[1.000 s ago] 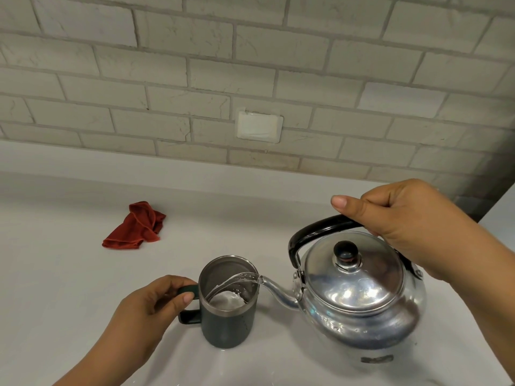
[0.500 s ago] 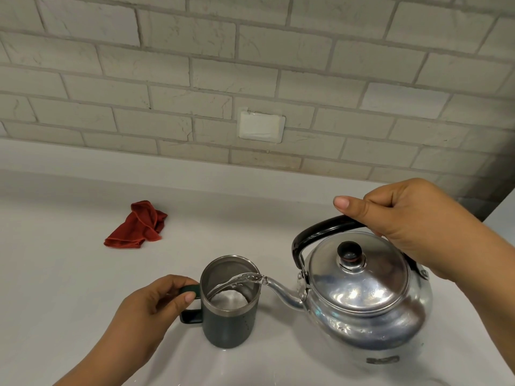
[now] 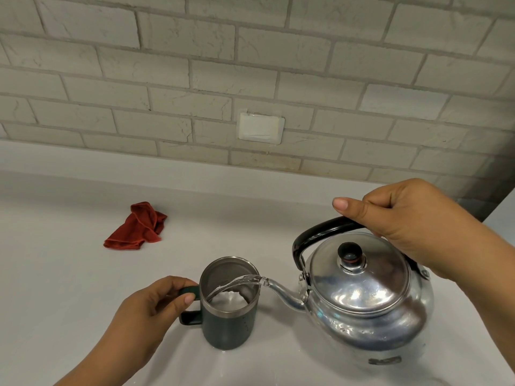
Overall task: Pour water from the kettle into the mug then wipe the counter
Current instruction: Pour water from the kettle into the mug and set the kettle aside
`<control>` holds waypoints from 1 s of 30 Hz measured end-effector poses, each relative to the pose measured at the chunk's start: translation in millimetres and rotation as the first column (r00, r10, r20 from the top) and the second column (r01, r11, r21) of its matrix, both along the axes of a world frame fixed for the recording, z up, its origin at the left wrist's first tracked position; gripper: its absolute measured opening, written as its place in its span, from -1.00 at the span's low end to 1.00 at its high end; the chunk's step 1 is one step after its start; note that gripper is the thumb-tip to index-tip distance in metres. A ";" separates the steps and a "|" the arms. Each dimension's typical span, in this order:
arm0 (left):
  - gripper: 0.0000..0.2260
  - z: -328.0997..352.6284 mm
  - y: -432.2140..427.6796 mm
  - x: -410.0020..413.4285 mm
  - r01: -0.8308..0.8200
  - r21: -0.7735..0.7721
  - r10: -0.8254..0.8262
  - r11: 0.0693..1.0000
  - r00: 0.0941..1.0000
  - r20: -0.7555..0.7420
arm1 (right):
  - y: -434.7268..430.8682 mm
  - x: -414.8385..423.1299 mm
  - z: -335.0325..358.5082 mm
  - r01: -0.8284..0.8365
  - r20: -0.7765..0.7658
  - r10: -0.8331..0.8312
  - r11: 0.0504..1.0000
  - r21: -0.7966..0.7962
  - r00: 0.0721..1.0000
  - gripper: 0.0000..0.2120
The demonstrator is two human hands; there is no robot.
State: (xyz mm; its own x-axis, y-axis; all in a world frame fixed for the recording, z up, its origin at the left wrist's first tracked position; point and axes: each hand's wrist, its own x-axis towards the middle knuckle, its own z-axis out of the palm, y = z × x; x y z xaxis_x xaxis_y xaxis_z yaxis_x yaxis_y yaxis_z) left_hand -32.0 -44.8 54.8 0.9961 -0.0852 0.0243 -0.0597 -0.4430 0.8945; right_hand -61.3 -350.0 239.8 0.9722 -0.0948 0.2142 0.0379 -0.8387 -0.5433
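A shiny metal kettle point(image 3: 365, 302) with a black handle is tilted left, lifted off the white counter point(image 3: 55, 288). My right hand point(image 3: 409, 224) grips its handle from above. A clear stream of water runs from the spout into a dark green mug point(image 3: 227, 327) with a steel rim, which stands upright on the counter. Water shows inside the mug. My left hand point(image 3: 147, 316) holds the mug's handle with thumb and fingers. A crumpled red cloth point(image 3: 136, 228) lies on the counter, far left of the mug.
A pale brick wall point(image 3: 250, 65) with a taped-over white socket plate point(image 3: 261, 129) rises behind the counter. The counter's low back ledge point(image 3: 83, 165) runs along the wall. At the far right the counter ends near a dark corner.
The kettle and my right hand have stayed almost in place, tilted a little more. Water keeps streaming and the level in the mug looks slightly higher. My left hand has not moved.
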 end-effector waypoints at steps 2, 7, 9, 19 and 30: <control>-0.85 0.3 -0.1 0.0 -0.001 0.002 0.001 1.000 1.000 0.000 | -0.4 0.1 0.3 0.000 -0.003 0.000 1.000 -0.002 1.000 -0.39; -0.85 0.9 -0.3 -1.0 -0.007 0.010 0.007 1.000 1.000 -0.009 | -1.3 -0.8 1.6 -0.005 -0.004 0.005 1.000 -0.016 1.000 -0.39; -0.86 0.5 0.2 -1.2 -0.007 0.002 0.007 1.000 1.000 -0.012 | -1.0 -1.1 2.1 -0.008 0.002 0.008 1.000 -0.021 1.000 -0.40; -0.86 0.3 -0.6 0.0 -0.012 0.023 0.013 1.000 1.000 -0.014 | 0.9 -2.1 3.0 0.000 -0.022 0.000 1.000 -0.018 1.000 -0.40; -0.85 1.2 -0.2 -1.7 -0.011 0.004 0.011 1.000 1.000 -0.015 | 1.7 -2.2 3.3 -0.005 -0.046 0.004 0.999 -0.034 0.999 -0.40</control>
